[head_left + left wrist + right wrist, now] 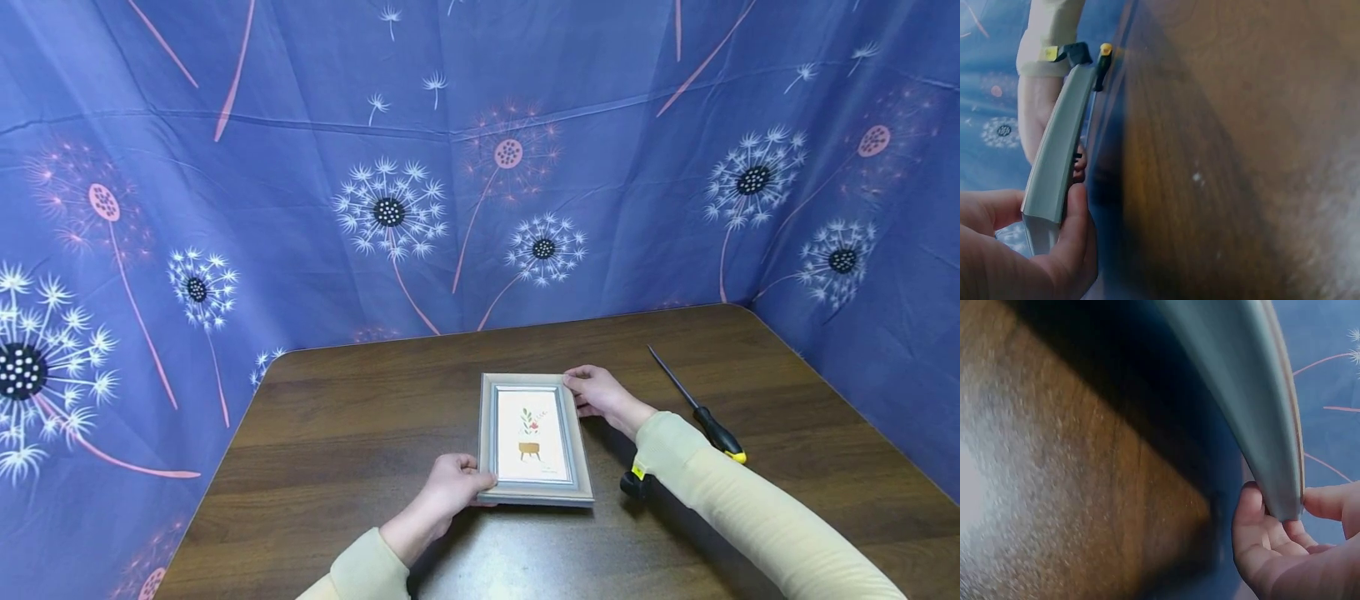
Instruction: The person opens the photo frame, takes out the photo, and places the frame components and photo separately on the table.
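Note:
A picture frame (536, 440) with a pale wooden border holds a print of a plant in an orange pot. Both hands hold it above the table, its picture side facing up toward the head camera. My left hand (448, 487) grips the near left corner, thumb on the front and fingers behind, as the left wrist view shows at the frame's edge (1060, 150). At the far right corner my right hand (602, 395) pinches the frame between thumb and curled fingers, seen in the right wrist view beside the frame's side (1254, 406). The back of the frame is mostly hidden.
On the brown wooden table (337, 433), a screwdriver (716, 431) with a black and yellow handle lies right of the right forearm. Blue cloth (300, 208) with a dandelion pattern hangs behind the table and at its sides.

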